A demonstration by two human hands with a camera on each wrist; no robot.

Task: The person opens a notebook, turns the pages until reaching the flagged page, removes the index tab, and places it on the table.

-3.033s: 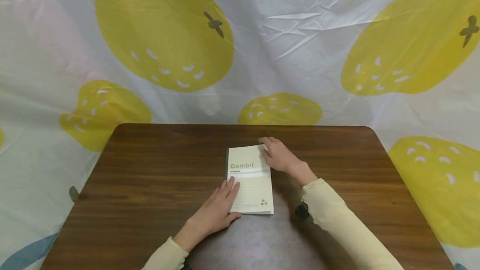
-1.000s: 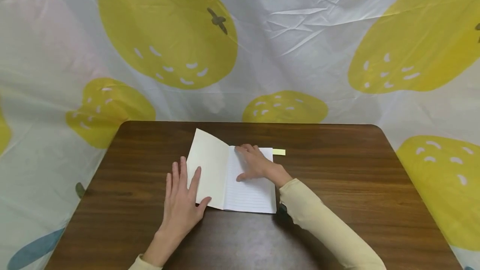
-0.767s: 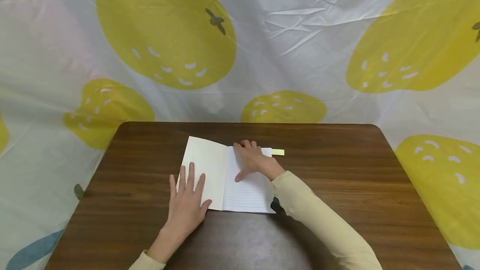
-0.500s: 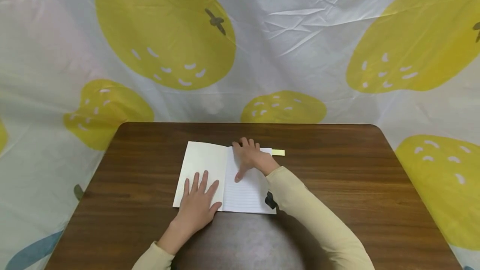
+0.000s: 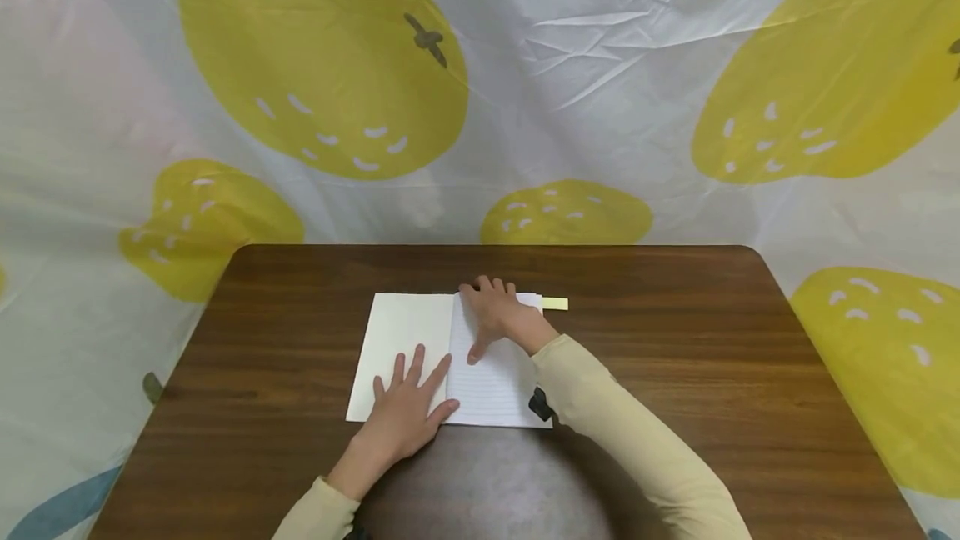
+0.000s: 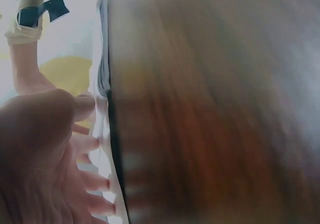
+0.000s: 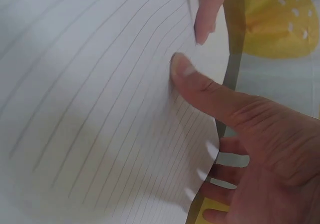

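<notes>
An open notebook (image 5: 450, 357) is laid flat near the middle of a brown wooden desk (image 5: 675, 373), its blank inside cover turned to the left and a lined page shown on the right. The left hand (image 5: 408, 411) is rested flat on the lower part of the notebook, with the fingers spread and straight across the cover and the fold; nothing is pinched in that grip. In the left wrist view the same hand (image 6: 45, 164) is seen blurred beside the notebook's edge (image 6: 106, 149), fingers extended.

The right hand (image 5: 501, 317) is placed on the upper part of the lined page, near the fold. In the right wrist view the thumb (image 7: 200, 89) is pressed down on the lined page (image 7: 90, 109), and the other fingers are seen curled at the page's far edge; whether the paper is pinched between them cannot be told.

A small yellow sticky tab (image 5: 555, 303) is seen jutting out at the notebook's upper right corner. Both arms are covered by pale yellow sleeves (image 5: 630, 448). Behind the desk a white cloth (image 5: 600, 90) printed with large yellow fruit is hung.
</notes>
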